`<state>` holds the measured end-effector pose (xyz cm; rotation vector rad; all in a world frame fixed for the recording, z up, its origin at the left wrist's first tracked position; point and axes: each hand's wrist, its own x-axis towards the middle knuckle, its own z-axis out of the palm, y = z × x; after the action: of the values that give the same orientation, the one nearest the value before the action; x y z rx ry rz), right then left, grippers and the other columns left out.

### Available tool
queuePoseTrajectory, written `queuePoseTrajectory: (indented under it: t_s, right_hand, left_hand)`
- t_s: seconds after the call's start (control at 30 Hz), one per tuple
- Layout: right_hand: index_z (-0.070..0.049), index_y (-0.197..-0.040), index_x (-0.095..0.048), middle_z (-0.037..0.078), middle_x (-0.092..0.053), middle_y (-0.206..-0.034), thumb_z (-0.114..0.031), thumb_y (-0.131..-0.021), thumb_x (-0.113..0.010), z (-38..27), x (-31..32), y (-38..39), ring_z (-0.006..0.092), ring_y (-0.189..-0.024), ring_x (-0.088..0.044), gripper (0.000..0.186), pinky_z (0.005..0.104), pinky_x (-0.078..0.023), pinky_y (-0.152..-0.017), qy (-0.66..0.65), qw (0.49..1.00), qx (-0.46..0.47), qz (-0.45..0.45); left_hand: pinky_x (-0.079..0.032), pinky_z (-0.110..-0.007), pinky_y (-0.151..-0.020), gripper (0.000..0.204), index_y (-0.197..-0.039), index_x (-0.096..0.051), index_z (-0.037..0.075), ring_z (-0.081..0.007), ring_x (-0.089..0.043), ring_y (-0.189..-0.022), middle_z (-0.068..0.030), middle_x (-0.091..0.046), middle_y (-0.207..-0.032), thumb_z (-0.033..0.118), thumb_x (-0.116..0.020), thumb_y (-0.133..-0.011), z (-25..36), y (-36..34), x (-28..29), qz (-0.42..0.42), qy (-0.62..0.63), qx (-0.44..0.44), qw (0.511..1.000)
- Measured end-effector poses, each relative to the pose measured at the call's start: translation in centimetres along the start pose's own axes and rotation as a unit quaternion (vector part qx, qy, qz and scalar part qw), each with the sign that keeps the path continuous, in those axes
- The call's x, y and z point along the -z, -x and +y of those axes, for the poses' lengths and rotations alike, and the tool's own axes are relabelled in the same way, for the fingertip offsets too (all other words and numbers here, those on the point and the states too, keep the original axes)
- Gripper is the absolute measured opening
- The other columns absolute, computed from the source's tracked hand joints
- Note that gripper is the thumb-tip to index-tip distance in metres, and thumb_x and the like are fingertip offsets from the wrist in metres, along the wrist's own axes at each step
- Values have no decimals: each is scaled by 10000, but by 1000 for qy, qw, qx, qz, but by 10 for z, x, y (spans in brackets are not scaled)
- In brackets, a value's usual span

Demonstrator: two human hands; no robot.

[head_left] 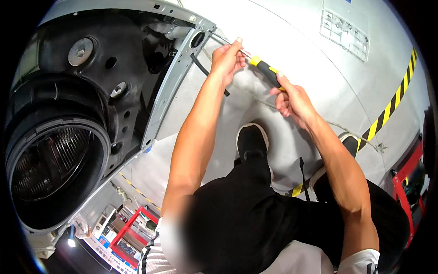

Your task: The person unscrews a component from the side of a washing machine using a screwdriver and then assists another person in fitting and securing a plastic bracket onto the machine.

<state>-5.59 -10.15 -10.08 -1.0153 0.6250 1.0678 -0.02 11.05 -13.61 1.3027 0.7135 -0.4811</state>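
Observation:
A screwdriver (266, 73) with a black and yellow handle and a thin metal shaft slants across the upper middle. My right hand (294, 100) is closed on the lower end of its handle, thumb laid along the side. Higher up, my left hand (228, 59) steadies the shaft between thumb and fingers. The tip reaches the upper right corner of a grey metal frame (175, 77), beside a black oval grommet (197, 39). Whether it sits in a screw is too small to tell. A short black hose (200, 66) sticks out from the frame below my left hand.
At left, the frame surrounds a black panel with a metal bolt (80, 52) and a large round black housing (59, 164). Yellow-black tape (392, 109) and a floor grate (345, 34) mark the grey floor. Red racks (132, 230) stand at lower left and far right.

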Motion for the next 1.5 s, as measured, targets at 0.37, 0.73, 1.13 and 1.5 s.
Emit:
queuePoseTrajectory:
  t_s: [0.37,0.73,1.13,1.5]
  right_hand:
    - [41,-918,-625,56,-620,-750,-320,-866,-627,4,11,-14,70,-536,-503,365,208,-425,-485,187,959,201,67]
    - [-43,-956,-507,8,-508,-642,-433,-898,-540,6,-14,-8,73,-450,-426,395,209,-354,-416,191,941,262,102]
    - [-20,-1184,-474,127,-613,-764,-332,-822,-667,0,-17,-4,224,-679,-601,515,312,-487,-670,365,867,289,178]
    - [-76,-1196,-511,-8,-481,-695,-347,-881,-604,-3,-4,-13,48,-481,-349,425,214,-283,-439,-87,996,-1,-29]
  left_hand:
    - [-526,-287,-689,217,-959,-542,-27,-152,-580,-716,-172,-633,-907,181,-567,-901,-1,1,3,-24,43,-28,998]
    - [-500,-218,-615,254,-913,-565,-16,-95,-565,-664,-123,-652,-849,223,-638,-867,6,1,-5,31,9,-31,999]
    - [-508,-237,-617,204,-889,-574,-40,-118,-562,-652,-134,-645,-849,161,-604,-882,5,-3,-3,49,36,-48,997]
    - [-525,-261,-620,220,-876,-555,-48,-132,-568,-639,-158,-643,-829,163,-617,-873,2,-3,-1,62,39,-41,997]
